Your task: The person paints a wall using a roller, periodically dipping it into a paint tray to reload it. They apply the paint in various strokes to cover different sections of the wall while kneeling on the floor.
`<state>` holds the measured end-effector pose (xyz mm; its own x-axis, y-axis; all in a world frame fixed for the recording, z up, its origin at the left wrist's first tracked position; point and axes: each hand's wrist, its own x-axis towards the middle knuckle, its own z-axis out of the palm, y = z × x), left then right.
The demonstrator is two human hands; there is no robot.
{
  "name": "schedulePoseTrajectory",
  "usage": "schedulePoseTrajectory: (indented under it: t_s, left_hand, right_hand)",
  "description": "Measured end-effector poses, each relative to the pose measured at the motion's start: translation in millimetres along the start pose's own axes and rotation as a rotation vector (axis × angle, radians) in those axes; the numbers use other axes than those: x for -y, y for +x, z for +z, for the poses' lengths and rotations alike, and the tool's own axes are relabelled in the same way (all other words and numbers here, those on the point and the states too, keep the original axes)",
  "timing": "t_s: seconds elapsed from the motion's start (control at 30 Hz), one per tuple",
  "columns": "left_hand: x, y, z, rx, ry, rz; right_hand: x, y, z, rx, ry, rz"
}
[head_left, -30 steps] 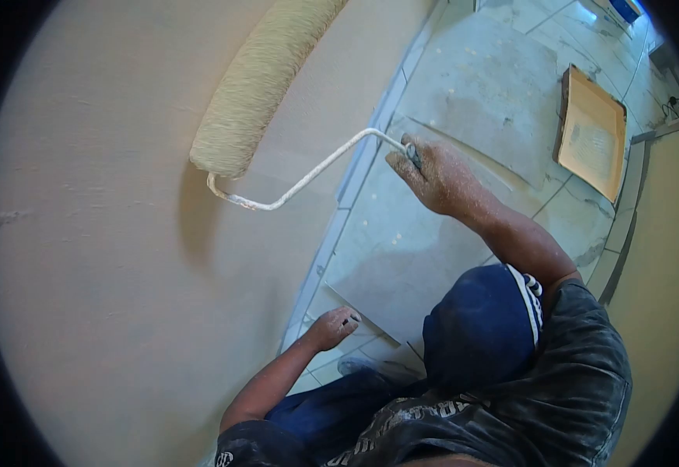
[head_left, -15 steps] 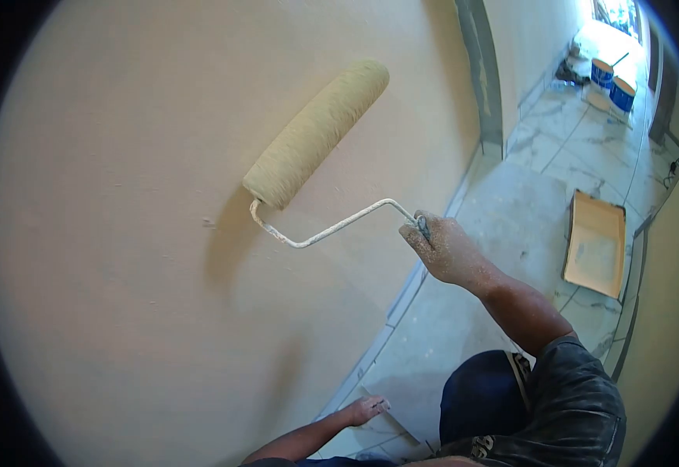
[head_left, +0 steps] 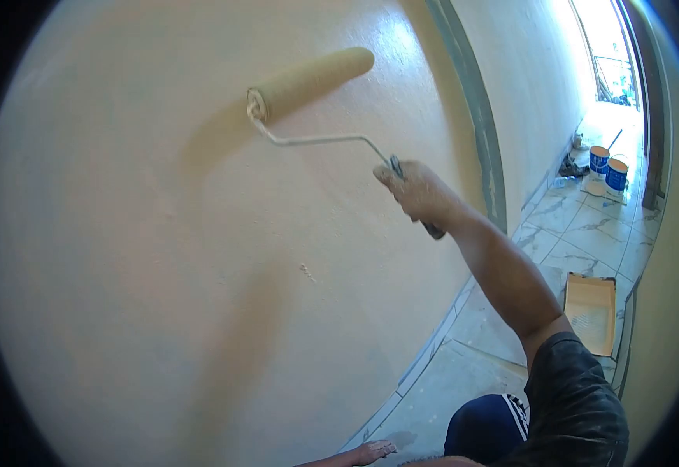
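My right hand (head_left: pixel 421 191) is closed around the handle of a paint roller, whose dark end sticks out below my palm. From the handle a bent white frame runs left to the beige roller sleeve (head_left: pixel 316 80), which lies against the cream wall (head_left: pixel 160 257) and casts a shadow to its lower left. Low in the view, near the foot of the wall, my left hand (head_left: pixel 374 451) is partly visible above the floor. Its fingers look stretched out and hold nothing that I can see.
A paint tray (head_left: pixel 591 311) lies on the floor at the right. Farther down the marble-tiled hallway stand two blue buckets (head_left: pixel 616 177), one with a stick in it, beside a dark bundle (head_left: pixel 573 166). A grey strip (head_left: pixel 475 101) edges the wall, and a bright doorway lies beyond.
My right hand has moved up and to the left with the roller, which is now tilted closer to level. My left hand is lower in view. The camera view has lifted, showing more of the hallway.
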<state>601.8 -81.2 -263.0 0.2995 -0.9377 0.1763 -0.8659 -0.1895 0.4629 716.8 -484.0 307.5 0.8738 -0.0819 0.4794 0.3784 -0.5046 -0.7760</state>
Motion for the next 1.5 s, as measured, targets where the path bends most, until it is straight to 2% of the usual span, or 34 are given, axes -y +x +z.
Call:
schedulePoseTrajectory:
  t_s: [0.17, 0.2, 0.27, 0.37, 0.43, 0.47, 0.5, 0.57, 0.6, 0.63, 0.67, 0.73, 0.77, 0.8, 0.83, 0.87, 0.9, 0.93, 0.97, 1.0, 1.03, 1.07, 1.1, 1.13, 1.17, 1.23, 1.3, 1.37, 1.43, 1.5]
  left_hand:
    - [-30.5, 24.3, -37.8, 0.092, -0.561, -0.538]
    - [-31.7, 29.1, -47.6, 0.088, -0.564, -0.533]
    - [-34.8, 34.8, -64.8, 0.334, -0.574, -0.67]
    - [-37.0, 35.6, -66.5, 0.314, -0.544, -0.634]
    - [-23.1, 25.0, -53.1, 0.245, -0.598, -0.481]
    - [-15.8, 20.1, -46.2, 0.234, -0.596, -0.443]
    - [-11.6, 16.8, -44.0, 0.223, -0.603, -0.409]
    - [-12.4, 17.8, -47.8, 0.234, -0.545, -0.408]
    - [-15.6, 17.6, -49.1, 0.183, -0.513, -0.321]
    - [-26.7, 20.8, -57.4, 0.212, -0.515, -0.401]
    - [-34.1, 25.1, -66.1, 0.25, -0.554, -0.458]
    - [-47.3, 28.3, -73.3, 0.247, -0.523, -0.523]
    - [-48.2, 28.4, -75.8, 0.299, -0.552, -0.559]
    - [-48.3, 25.3, -75.4, 0.355, -0.584, -0.591]
    - [-40.9, 15.6, -68.4, 0.411, -0.512, -0.533]
    - [-35.5, 4.5, -58.8, 0.458, -0.434, -0.47]
    - [-37.9, -2.6, -58.1, 0.444, -0.355, -0.471]
    - [-43.6, -3.4, -59.5, 0.43, -0.266, -0.47]
    - [-47.0, 2.8, -61.5, 0.44, -0.291, -0.483]
    - [-48.7, 12.2, -68.2, 0.464, -0.373, -0.49]
    - [-53.2, 21.1, -77.3, 0.486, -0.452, -0.495]
    - [-64.6, 33.3, -86.2, 0.484, -0.514, -0.661]
    - [-64.3, 32.9, -83.9, 0.492, -0.523, -0.67]
    - [-61.8, 32.7, -84.0, 0.51, -0.499, -0.66]
    - [-62.4, 31.8, -82.1, 0.528, -0.475, -0.65]
    - [-61.9, 35.5, -81.9, 0.554, -0.491, -0.672]
    - [-62.0, 31.8, -76.2, 0.579, -0.506, -0.696]
    - [-60.5, 21.4, -66.1, 0.362, -0.492, -0.491]
    - [-64.7, 21.6, -68.2, 0.383, -0.518, -0.572]
    - [-68.5, 23.5, -72.7, 0.401, -0.535, -0.654]
  right_hand:
    - [62.3, 46.6, -16.2, -0.089, 0.027, -0.065]
    - [75.5, 55.4, -19.2, -0.113, 0.031, -0.067]
    - [96.9, 78.1, -26.3, -0.129, 0.073, -0.155]
    - [118.5, 115.4, -36.5, -0.171, 0.195, -0.264]
    - [122.8, 117.1, -38.3, -0.28, 0.179, -0.297]
    - [117.6, 130.0, -45.9, -0.214, 0.163, -0.289]
    - [134.7, 74.1, -52.8, -0.25, 0.144, -0.172]
    - [100.4, 67.6, -48.9, -0.237, 0.205, -0.132]
    - [78.6, 51.2, -45.0, -0.247, 0.152, -0.132]
    - [53.7, 33.6, -41.3, -0.239, 0.181, -0.134]
    - [33.3, 9.0, -39.3, -0.216, 0.098, 0.022]
    - [-64.2, -17.5, -27.4, -0.139, 0.186, -0.105]
    - [-98.1, -46.8, -7.6, -0.162, 0.029, -0.261]
    - [-141.2, -72.5, 8.0, -0.198, -0.103, -0.269]
    - [-215.7, -99.7, 14.8, -0.215, -0.826, -0.731]
    - [-280.4, -138.9, 40.6, -0.118, -0.54, -0.459]
    - [-260.7, -172.0, 62.7, 0.119, -0.451, 0.167]
    - [-256.7, -200.8, 78.8, 0.053, -0.115, 0.355]
    - [-289.2, -240.0, 94.6, 0.097, -0.165, 0.326]
    - [-312.0, -269.5, 108.1, 0.159, -0.077, 0.363]
    - [-330.6, -299.4, 122.8, 0.139, -0.174, 0.35]
    - [-334.0, -320.0, 129.0, 0.227, -0.177, 0.395]
    - [-348.3, -342.5, 138.0, 0.303, -0.166, 0.444]
    - [-353.4, -357.7, 147.4, 0.385, -0.12, 0.598]
    - [-358.6, -373.0, 157.3, 0.394, -0.116, 0.609]
    - [-369.4, -391.9, 177.1, 0.47, -0.255, 0.67]
    - [-378.5, -400.9, 193.9, 0.492, -0.269, 0.649]
    - [-384.6, -407.6, 206.1, 0.517, -0.278, 0.628]
    - [-386.9, -409.8, 217.7, 0.476, -0.258, 0.528]
    - [-388.1, -411.3, 228.3, 0.504, -0.225, 0.561]
